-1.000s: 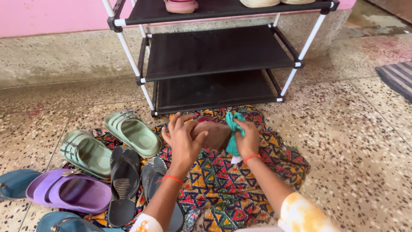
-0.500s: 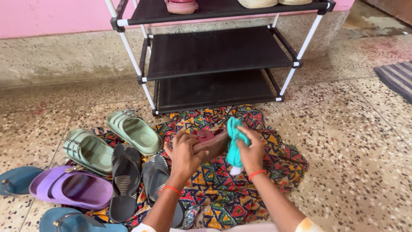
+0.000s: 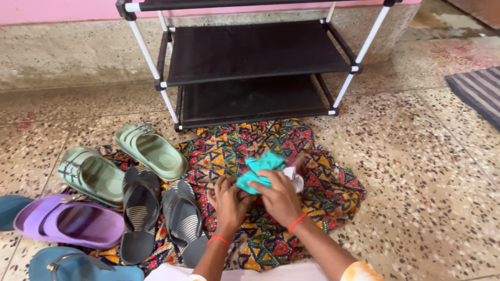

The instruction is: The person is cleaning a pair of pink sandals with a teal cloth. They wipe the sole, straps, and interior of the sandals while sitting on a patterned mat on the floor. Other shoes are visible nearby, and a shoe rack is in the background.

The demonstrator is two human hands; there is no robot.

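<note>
1. Left hand (image 3: 229,200) fingers curl closed around a sandal (image 3: 245,195), mostly hidden, just in front of the rack (image 3: 250,57).
2. Right hand (image 3: 281,198) fingers press a teal rag (image 3: 260,169) onto that sandal, gripping it.
3. Risk: the rag could slip off, or the sandal twist loose onto the patterned cloth (image 3: 323,192) (grip looks shallow).
4. A small white tag (image 3: 296,179) shows beside the rag; no packages or signs near the rack.
5. Green sandals (image 3: 148,151) lie left of the rack's foot.
</note>
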